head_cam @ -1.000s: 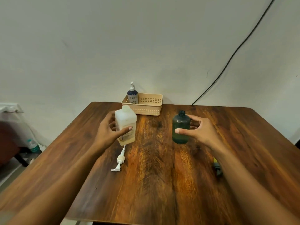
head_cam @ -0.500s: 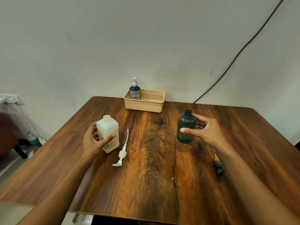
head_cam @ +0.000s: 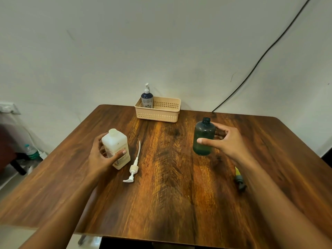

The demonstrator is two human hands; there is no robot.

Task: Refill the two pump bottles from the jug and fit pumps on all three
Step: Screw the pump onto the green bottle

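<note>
White bottle (head_cam: 116, 150) now lowered onto tabletop (head_cam: 170, 186), left hand (head_cam: 102, 157) still gripping; right hand (head_cam: 228, 141) grips capless green bottle (head_cam: 203, 136).

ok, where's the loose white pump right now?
In the head view the white pump lies flat on the table, left of centre, just right of the white jug gripped by the left hand.

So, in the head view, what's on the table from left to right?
White square plastic bottle → loose white pump → beige perforated plastic basket → dark green round bottle → small dark pump part.
</note>
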